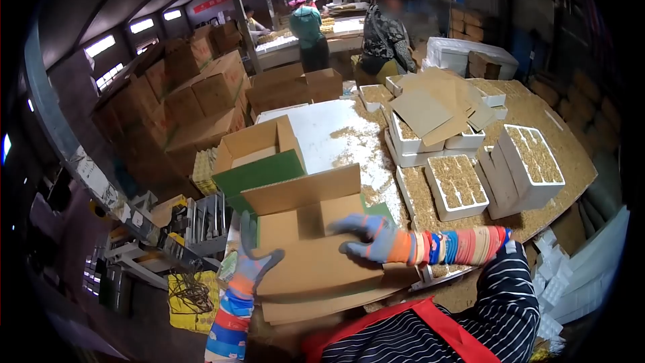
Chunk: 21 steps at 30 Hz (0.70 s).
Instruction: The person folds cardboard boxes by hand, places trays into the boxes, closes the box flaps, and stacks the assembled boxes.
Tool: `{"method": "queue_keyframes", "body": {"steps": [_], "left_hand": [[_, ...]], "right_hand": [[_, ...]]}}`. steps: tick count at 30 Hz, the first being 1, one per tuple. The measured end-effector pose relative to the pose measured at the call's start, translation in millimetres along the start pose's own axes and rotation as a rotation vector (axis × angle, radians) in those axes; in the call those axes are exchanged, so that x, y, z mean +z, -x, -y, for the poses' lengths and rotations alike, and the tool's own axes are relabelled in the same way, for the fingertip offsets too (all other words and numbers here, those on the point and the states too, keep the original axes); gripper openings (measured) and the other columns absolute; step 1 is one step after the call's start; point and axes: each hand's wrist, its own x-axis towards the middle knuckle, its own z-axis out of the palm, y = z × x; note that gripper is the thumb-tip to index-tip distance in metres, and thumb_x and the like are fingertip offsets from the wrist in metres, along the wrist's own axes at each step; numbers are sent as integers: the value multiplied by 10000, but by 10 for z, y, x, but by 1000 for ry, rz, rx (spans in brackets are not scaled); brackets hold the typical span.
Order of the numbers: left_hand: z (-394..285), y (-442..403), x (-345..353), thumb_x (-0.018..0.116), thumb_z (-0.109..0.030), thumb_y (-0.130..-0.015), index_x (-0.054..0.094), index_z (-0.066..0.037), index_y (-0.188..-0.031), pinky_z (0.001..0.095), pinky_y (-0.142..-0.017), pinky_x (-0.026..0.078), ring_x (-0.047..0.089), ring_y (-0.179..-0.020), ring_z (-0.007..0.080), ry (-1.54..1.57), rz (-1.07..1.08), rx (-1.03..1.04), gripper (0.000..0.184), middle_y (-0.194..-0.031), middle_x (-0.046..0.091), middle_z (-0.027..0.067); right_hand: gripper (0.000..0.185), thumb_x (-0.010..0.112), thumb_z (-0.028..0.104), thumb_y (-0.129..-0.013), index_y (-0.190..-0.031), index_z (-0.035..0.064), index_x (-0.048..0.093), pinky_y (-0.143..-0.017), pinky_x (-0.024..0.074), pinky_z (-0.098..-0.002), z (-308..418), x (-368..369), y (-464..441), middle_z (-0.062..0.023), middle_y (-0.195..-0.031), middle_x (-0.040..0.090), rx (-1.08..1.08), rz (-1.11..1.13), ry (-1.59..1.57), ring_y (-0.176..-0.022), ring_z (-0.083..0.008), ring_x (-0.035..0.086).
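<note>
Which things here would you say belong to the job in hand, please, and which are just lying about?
Likely in the job: left hand; right hand; open box; possibly filled white trays.
Seemingly lying about: tangled dark cord; yellow thing beneath.

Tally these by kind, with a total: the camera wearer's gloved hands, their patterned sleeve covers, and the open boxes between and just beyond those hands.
Gloved hands: 2 (left hand, right hand)
Patterned sleeve covers: 2 (left cover, right cover)
Open boxes: 2 (near box, far box)
Total: 6
</note>
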Motion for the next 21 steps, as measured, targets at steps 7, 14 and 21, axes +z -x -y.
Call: {"method": "queue_keyframes", "body": {"steps": [7, 14, 21], "left_hand": [[-108, -1, 97, 765, -99, -632, 93, -46, -1396, 324, -963, 377, 377, -1198, 217, -324, -224, 314, 1019, -1371, 297, 123], [572, -81, -661, 358, -207, -929, 312, 0, -1323, 325, -919, 419, 460, -1149, 207, -787, 552, 55, 447, -1310, 424, 118], [501, 741, 139, 503, -186, -856, 401, -18, -1257, 334, -876, 424, 510, -1063, 300, -984, 53, 427, 447, -1155, 535, 181]], "right_hand": [[461, 621, 403, -747, -1022, 35, 579, -820, 448, -426, 346, -414, -470, -193, -1077, 551, 24, 251, 443, -965, -321, 546], [810, 575, 471, -794, -1386, 73, 192, -973, 336, -380, -418, 48, 5, -164, -1348, 316, 460, -78, -57, -1212, -316, 359], [900, 677, 370, -758, -1398, 47, 134, -867, 423, -317, -562, -11, 371, -141, -1103, 572, 192, -169, -325, -1004, -250, 550]]}}
